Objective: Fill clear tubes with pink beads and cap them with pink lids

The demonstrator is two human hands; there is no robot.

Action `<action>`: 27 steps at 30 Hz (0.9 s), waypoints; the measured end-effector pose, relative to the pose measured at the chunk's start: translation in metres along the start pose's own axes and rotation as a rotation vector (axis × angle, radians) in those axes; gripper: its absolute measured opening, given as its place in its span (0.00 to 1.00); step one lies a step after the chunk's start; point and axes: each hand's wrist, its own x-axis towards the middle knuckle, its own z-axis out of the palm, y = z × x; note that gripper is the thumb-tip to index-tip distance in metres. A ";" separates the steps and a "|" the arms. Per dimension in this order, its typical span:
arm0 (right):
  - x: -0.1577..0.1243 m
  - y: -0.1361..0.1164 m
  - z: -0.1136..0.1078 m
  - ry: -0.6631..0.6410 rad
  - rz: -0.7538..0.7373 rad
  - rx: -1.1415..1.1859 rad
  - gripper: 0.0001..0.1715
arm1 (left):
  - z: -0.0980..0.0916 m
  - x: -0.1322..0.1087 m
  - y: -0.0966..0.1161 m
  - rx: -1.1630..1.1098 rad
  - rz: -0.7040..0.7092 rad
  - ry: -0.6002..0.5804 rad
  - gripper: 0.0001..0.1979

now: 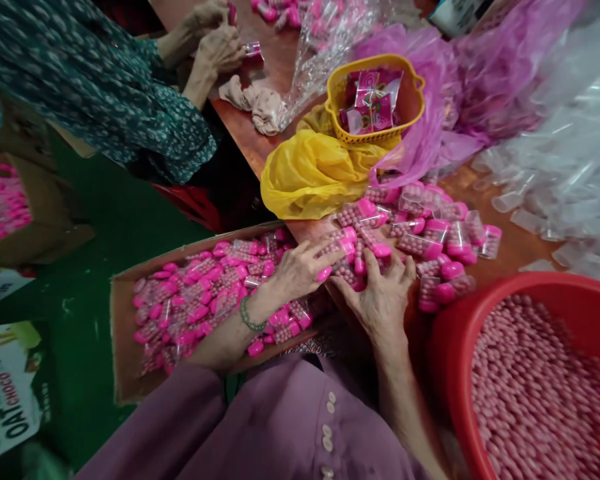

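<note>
At the table's edge my left hand (300, 270), a green bead bracelet on its wrist, curls over small clear bottles with pink caps (349, 245), filled with pink beads. Its fingers look closed on them, though the fingertips are partly hidden. My right hand (383, 297) rests on the table with fingers spread, thumb and forefinger around the near side of the same bottles. Beyond it lies a loose pile of such bottles (420, 230). Under my left forearm, a cardboard box (125, 353) below the table edge is filled with more of them.
A red tub (455, 333) of pink beads stands at right. Clear empty containers (570, 193) heap behind it. A yellow basket (375, 137) with purple packets sits beside a yellow bag (315, 177) and pink plastic. Across the corner, a co-worker's hands (217, 50) handle a small item.
</note>
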 end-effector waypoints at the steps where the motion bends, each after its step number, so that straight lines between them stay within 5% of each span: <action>1: -0.001 0.000 -0.001 -0.005 -0.010 -0.007 0.50 | -0.001 0.000 -0.002 -0.066 0.001 0.008 0.19; 6: -0.003 -0.001 -0.001 -0.007 -0.071 -0.049 0.49 | -0.009 0.008 -0.011 -0.346 -0.124 0.027 0.20; 15: -0.003 -0.001 0.007 0.096 -0.193 -0.064 0.47 | -0.026 0.031 -0.003 -0.177 -0.213 -0.222 0.26; 24: -0.039 -0.046 0.009 0.025 -0.318 0.014 0.36 | -0.046 -0.054 -0.019 -0.236 -0.309 -0.153 0.26; 27: -0.051 -0.076 0.021 -0.157 -0.475 0.145 0.30 | -0.053 -0.100 -0.030 -0.299 -0.415 -0.114 0.24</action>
